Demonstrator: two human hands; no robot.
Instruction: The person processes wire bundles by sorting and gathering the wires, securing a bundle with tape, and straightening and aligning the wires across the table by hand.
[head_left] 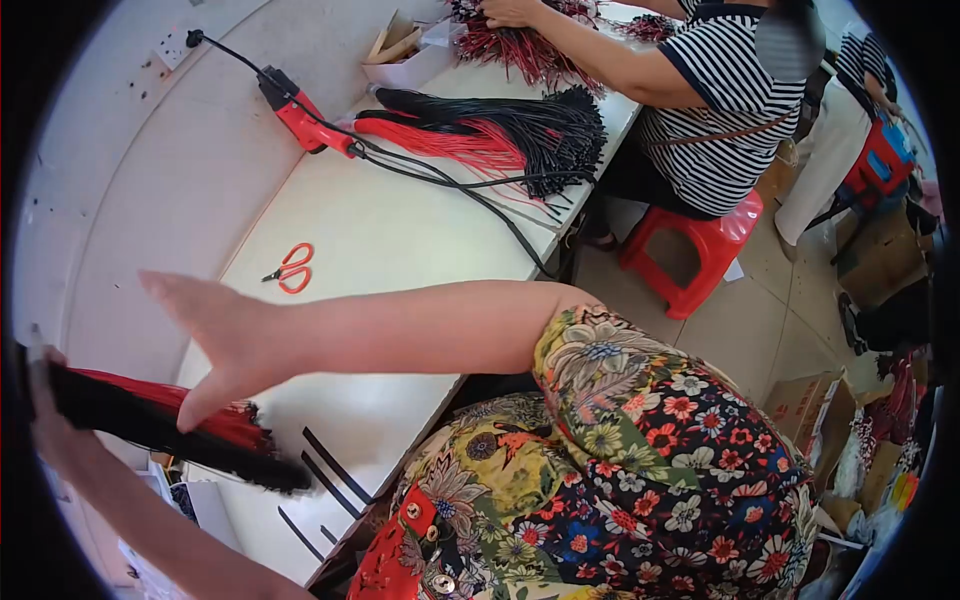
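Observation:
At the far left, my left hand [55, 425] is closed round the end of a bundle of black and red wires [170, 425], its fingers partly lost in the dark image edge. The bundle slants down to the right, above the white table [370, 250]. My right hand [225, 335] has its fingers stretched out and its thumb spread over the bundle's upper side; whether the thumb touches it is unclear. Small scissors [290, 268] with red handles lie beyond my right hand. Several black strips [335, 470] rest near the table's front edge.
A red-and-black corded tool [300, 120] lies by the wall, its cable crossing another wire bundle [490, 130]. A co-worker in a striped top [715, 120] handles wires on a red stool [690, 240]. Behind are another person [850, 110] and cartons [805, 410]. A white box [415, 60] stands at the back.

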